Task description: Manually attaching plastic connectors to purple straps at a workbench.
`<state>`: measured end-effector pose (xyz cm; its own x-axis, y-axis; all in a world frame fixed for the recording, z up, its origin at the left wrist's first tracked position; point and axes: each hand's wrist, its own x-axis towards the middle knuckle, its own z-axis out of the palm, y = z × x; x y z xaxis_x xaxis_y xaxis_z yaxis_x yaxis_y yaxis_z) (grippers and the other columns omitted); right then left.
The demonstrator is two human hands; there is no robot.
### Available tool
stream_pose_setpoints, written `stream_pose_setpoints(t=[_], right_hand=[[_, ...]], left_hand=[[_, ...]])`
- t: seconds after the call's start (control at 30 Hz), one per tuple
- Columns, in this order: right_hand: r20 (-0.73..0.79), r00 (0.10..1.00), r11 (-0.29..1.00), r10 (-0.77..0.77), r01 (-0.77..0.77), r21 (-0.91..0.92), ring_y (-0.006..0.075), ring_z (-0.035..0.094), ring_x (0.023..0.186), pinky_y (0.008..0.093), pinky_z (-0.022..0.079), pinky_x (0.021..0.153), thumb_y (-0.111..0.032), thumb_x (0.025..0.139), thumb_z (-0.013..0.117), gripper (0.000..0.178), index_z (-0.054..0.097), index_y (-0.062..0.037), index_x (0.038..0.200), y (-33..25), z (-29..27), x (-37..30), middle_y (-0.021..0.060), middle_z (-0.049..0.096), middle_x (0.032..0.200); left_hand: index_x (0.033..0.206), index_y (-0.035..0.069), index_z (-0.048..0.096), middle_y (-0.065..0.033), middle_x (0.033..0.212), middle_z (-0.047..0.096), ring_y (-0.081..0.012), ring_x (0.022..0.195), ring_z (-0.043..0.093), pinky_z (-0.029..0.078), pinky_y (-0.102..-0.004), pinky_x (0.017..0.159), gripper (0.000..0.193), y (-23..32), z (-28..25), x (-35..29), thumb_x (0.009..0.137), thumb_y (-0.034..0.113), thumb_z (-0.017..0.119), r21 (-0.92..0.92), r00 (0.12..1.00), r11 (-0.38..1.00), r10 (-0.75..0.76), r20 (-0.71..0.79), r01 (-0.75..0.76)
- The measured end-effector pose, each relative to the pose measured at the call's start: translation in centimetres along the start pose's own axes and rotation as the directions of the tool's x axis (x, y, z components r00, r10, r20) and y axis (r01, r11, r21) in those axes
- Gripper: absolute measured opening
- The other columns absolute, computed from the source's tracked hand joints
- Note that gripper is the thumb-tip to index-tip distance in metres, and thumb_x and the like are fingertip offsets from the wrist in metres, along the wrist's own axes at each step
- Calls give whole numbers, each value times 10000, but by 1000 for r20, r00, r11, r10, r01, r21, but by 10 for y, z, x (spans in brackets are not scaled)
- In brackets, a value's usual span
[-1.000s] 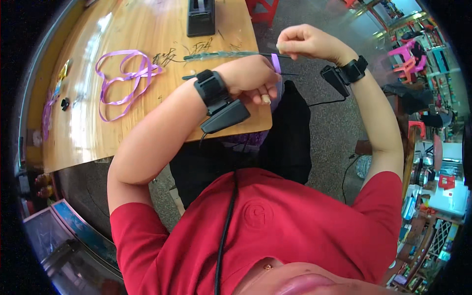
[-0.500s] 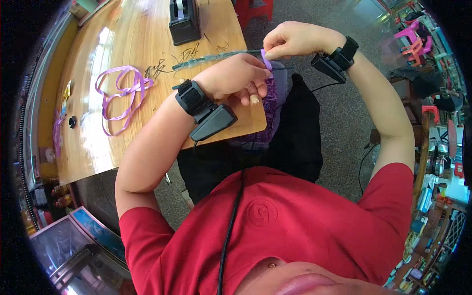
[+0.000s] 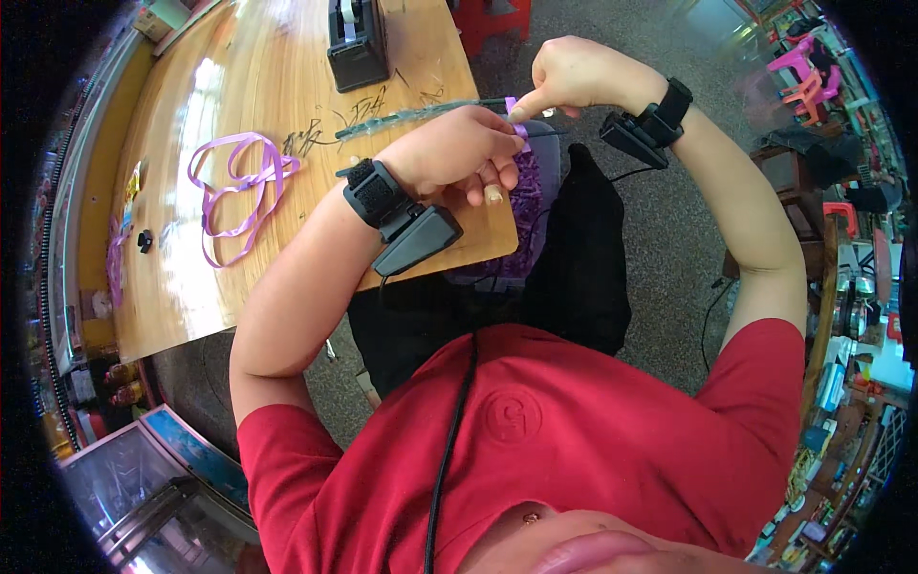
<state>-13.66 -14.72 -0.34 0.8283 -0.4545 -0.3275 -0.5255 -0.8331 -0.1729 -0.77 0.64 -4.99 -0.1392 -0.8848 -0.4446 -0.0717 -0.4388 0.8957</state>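
My left hand (image 3: 457, 153) is closed around a purple bunch (image 3: 521, 196) that hangs below the wooden table's (image 3: 249, 77) near corner, over my lap. My right hand (image 3: 574, 77) pinches a purple ribbon end (image 3: 517, 117) just above the left hand. A thin clear-wrapped green stem (image 3: 411, 115) runs from the two hands leftward across the table. Both wrists carry black strapped devices.
A looped purple ribbon (image 3: 234, 187) lies on the table's left part. A black tape dispenser (image 3: 357, 43) stands at the far edge. Small items lie along the table's left rim. Pink plastic chairs (image 3: 803, 72) stand at the far right on the grey floor.
Both hands have stayed together at the table's corner while the view shifted. The right hand has come closer to the left, still pinching the ribbon end.
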Motion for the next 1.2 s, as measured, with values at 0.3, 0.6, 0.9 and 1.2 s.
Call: stream_pose_setpoints(t=[0.3,0.6,0.9,1.2], right_hand=[[-289,757,787,-586,617,22,210,563,712,338,463,651,-224,808,704,144,730,-95,865,23,20,4,49,520,766],[-37,883,871,-467,452,-194,268,612,809,381,497,717,-216,829,601,198,744,-124,931,-4,12,3,89,597,843],[-119,965,814,-235,263,518,67,553,689,227,431,596,-338,952,593,290,715,-87,1029,44,22,-11,-20,628,848],[-5,995,-221,-99,-17,975,138,587,951,290,463,819,-460,970,491,476,612,-58,1195,52,127,-17,65,624,1138]], left_hand=[[1026,39,611,-35,746,659,-105,510,588,420,-236,411,201,2,0,-1,970,224,554,27,1000,1000,2,-16,-1],[1038,14,595,-54,729,650,-111,519,592,430,-233,410,193,6,3,-2,973,190,549,18,1000,1000,-18,-7,18],[1133,-7,564,-54,713,640,-105,521,580,419,-223,402,249,7,5,-7,979,188,543,10,1000,1000,7,-16,-6],[1060,-6,588,-53,720,642,-109,515,589,427,-220,405,216,7,2,-5,970,185,544,-7,1000,1000,-4,-9,4]])
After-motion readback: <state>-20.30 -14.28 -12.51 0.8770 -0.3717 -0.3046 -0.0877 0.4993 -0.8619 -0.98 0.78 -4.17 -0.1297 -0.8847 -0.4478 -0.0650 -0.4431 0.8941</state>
